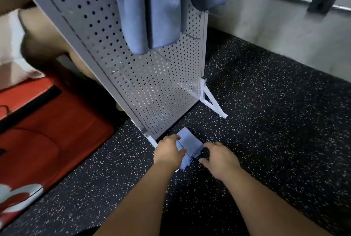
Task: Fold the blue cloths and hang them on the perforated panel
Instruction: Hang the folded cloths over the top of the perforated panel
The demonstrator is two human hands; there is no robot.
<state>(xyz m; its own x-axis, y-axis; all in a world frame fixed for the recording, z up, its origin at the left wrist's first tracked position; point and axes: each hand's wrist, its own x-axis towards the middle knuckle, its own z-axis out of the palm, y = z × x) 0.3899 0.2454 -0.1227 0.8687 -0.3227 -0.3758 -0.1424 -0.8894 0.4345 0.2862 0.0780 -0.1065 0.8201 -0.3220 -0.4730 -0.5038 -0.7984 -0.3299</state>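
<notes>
Reaching for the folded cloth on the floor at 6 o'clock of the panel, we rest the left hand flat on it with the right hand spread empty at its 3 o'clock, so a one-sided lift may spill the folds.

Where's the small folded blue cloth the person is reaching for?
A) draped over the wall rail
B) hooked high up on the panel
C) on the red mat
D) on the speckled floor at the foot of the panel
D: the folded blue cloth lies on the speckled floor by the base of the perforated panel, with the left hand resting on it and the right hand beside it.
</notes>
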